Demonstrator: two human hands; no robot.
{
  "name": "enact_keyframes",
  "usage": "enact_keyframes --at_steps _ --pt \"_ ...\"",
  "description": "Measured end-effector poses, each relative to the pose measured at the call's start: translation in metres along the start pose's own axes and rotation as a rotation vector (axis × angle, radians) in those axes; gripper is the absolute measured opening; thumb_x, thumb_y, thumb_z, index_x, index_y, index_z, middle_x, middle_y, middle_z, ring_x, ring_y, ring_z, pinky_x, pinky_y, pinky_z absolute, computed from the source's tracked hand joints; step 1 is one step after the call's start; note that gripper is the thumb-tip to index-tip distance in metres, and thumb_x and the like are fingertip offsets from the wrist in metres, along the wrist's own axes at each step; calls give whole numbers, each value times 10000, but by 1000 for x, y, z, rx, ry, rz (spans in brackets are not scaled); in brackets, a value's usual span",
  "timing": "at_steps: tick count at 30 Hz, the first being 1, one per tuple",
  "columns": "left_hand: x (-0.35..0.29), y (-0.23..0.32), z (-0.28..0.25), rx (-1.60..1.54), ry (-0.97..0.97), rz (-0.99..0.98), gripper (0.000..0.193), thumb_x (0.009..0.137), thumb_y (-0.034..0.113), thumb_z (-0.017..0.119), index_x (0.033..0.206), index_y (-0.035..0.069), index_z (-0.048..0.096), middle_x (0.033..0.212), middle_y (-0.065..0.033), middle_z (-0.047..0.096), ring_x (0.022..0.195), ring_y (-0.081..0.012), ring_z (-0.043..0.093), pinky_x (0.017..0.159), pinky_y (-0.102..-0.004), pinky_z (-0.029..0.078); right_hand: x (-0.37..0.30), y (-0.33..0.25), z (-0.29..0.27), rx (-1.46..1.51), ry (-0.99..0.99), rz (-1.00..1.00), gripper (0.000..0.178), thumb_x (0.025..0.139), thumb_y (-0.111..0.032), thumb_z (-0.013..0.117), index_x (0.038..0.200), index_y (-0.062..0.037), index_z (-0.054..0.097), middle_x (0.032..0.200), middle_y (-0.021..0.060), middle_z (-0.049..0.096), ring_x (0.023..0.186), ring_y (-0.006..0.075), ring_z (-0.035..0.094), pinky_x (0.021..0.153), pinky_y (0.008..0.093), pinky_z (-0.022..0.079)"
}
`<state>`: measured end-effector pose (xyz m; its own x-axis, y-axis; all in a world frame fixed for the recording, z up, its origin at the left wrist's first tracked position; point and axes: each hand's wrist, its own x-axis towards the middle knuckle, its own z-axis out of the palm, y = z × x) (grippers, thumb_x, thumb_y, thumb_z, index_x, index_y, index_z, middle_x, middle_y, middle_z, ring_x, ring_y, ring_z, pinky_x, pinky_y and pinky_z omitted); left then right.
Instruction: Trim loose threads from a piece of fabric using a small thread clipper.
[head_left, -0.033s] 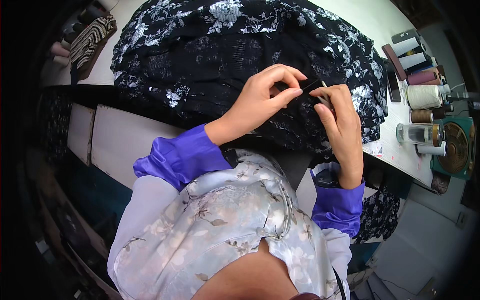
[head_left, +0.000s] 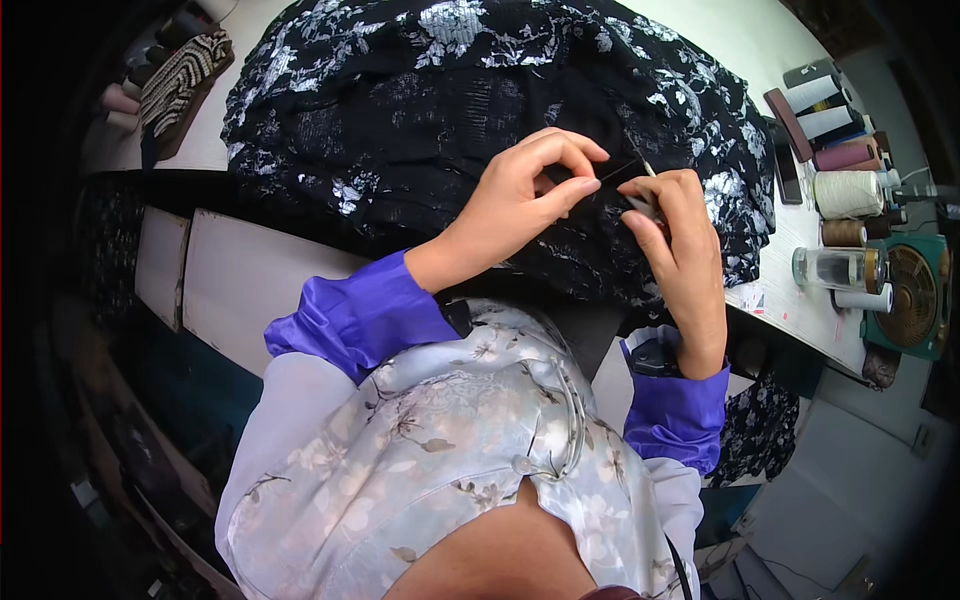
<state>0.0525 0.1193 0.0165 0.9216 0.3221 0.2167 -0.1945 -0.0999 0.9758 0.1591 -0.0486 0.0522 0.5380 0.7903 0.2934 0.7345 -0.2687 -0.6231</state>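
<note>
A large heap of black fabric with silvery-white floral print lies before me. Over its near right part, my left hand has thumb and forefinger pinched on a thin strand, possibly thread; its exact kind is too fine to tell. Just to the right, my right hand curls its fingers around a small grey metal tool, mostly hidden in the palm. A pale narrow tip sticks out above the right forefinger. The two hands' fingertips are close together but apart.
Thread cones, a clear jar and a green-framed fan stand along the white table at right. A dark phone-like slab lies beside the fabric. A striped knit piece and more spools sit at far left.
My left hand has shifted very slightly left. The right fingers have moved a little, and more of the grey metal tool shows between thumb and forefinger. The fabric looks unmoved.
</note>
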Motion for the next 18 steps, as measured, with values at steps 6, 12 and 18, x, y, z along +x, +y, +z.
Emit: enact_keyframes --at_steps 6,12,18 --pt "-12 9 -1 -180 -21 -172 63 948 73 575 941 11 562 901 -74 630 755 -80 604 632 -210 497 0 0 9 -196 74 -42 241 763 -122 734 958 -65 604 894 76 539 714 267 591 617 379 454" --pt "-15 10 9 61 -59 -52 65 919 55 612 872 15 589 741 6 573 648 -30 521 576 -187 416 3 -1 15 -323 105 -92 204 776 -126 721 934 -78 602 883 62 553 696 272 601 601 385 462" --pt "-4 -1 5 77 74 -9 112 910 39 612 1018 26 585 783 31 538 651 -6 448 571 -182 370 -1 3 11 36 72 -5 170 816 -91 691 939 -44 584 846 79 560 685 278 610 589 340 476"
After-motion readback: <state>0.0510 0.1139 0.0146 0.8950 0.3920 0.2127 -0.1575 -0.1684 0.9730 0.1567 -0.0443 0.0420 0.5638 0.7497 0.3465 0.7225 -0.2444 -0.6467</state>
